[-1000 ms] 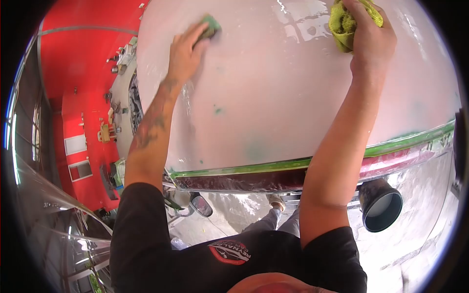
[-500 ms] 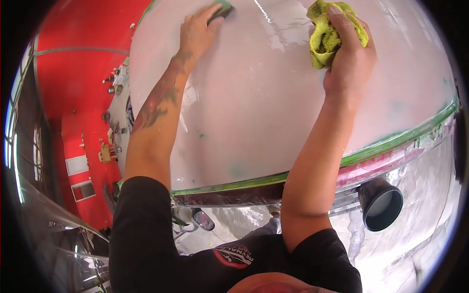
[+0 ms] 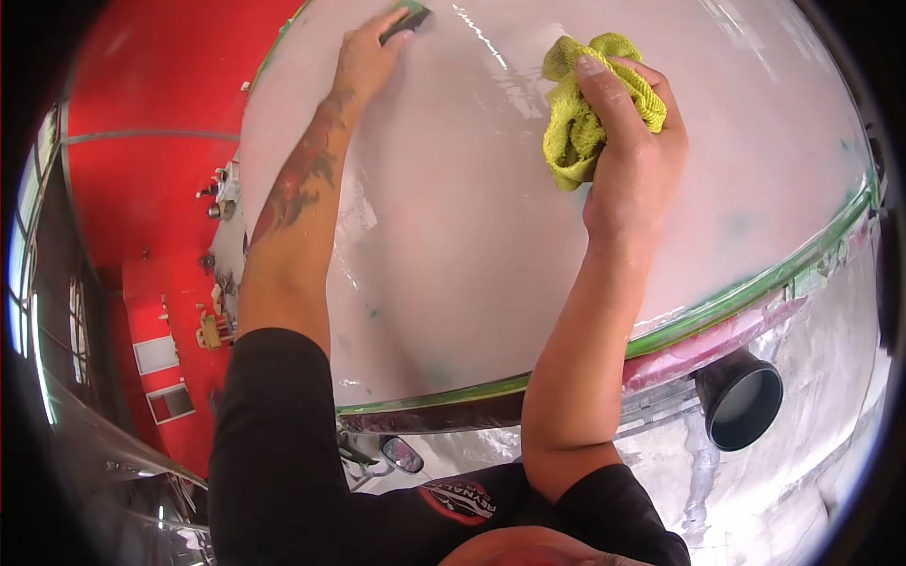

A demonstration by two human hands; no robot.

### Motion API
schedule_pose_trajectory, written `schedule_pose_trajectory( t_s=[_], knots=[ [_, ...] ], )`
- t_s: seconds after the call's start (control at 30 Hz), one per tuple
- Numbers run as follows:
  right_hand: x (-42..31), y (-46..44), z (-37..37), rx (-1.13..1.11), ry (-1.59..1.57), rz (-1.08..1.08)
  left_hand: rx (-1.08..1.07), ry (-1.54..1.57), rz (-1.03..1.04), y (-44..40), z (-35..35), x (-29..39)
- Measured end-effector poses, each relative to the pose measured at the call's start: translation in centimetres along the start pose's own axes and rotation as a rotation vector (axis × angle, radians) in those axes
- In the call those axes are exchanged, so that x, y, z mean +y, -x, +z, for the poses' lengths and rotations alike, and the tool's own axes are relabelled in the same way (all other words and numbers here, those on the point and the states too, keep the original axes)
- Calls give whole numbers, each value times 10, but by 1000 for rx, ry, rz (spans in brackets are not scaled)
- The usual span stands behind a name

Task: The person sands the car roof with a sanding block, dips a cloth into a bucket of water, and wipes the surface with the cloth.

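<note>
A large, curved, pale pinkish-grey car panel (image 3: pixel 453 255) fills the middle of the view, wet and glossy, with small green spots showing through. My left hand (image 3: pixel 366 57) reaches to its far part, fingers closed round a green and dark sanding block (image 3: pixel 406 21) that lies against the surface. On the right, my right hand (image 3: pixel 637 156) grips a crumpled yellow-green cloth (image 3: pixel 571 123) between thumb and fingers. The cloth is over the panel; whether it touches is hard to tell. Green masking tape (image 3: pixel 727 291) runs along the panel's near edge.
Below the panel's near edge, a black bucket (image 3: pixel 744 401) with pale contents stands on the wet, stained floor (image 3: pixel 651 500). A small mirror (image 3: pixel 402 454) shows near my torso. To the left are a red wall (image 3: pixel 160 198) and shelf items.
My right hand with the cloth has come left and nearer to me. My left hand with the sanding block has shifted slightly left. The view has also tilted a little.
</note>
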State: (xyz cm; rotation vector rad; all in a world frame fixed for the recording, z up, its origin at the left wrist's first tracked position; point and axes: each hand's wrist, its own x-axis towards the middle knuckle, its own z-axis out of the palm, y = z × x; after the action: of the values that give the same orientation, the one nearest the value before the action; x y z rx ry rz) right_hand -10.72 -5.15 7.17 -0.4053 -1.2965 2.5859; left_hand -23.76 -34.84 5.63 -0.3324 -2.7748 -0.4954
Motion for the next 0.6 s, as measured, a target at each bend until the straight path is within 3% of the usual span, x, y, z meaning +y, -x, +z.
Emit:
schedule_pose_trajectory(
  t_s=[0.1, 0.13, 0.2, 0.27, 0.37, 0.4, 0.5, 0.6],
  knots=[
    [0, -3, -5, -13, -16, 39, 97, -144, 37, 30, 7, 1],
    [-1, -5, -5, -12, -25, 38, -19, -25, -50, 59, -4, 32],
    [-2, -4, -7, -13, -35, 35, 27, 104, -122, 143, 0, 73],
    [-3, -4, -8, -2, -37, 34, -147, -104, 91, 198, -25, 119],
    [-4, -2, -6, -13, -38, 47, -126, -163, 266, 176, -29, 83],
    [-4, -3, -5, -19, -45, 55, -78, -244, 240, 144, -24, 60],
    [-3, -3, -5, -19, -28, 29, -37, -37, 6, 21, -14, -1],
    [-1, -4, -7, -40, -54, 27, -27, -123, 1, 19, -5, -20]
  ],
)
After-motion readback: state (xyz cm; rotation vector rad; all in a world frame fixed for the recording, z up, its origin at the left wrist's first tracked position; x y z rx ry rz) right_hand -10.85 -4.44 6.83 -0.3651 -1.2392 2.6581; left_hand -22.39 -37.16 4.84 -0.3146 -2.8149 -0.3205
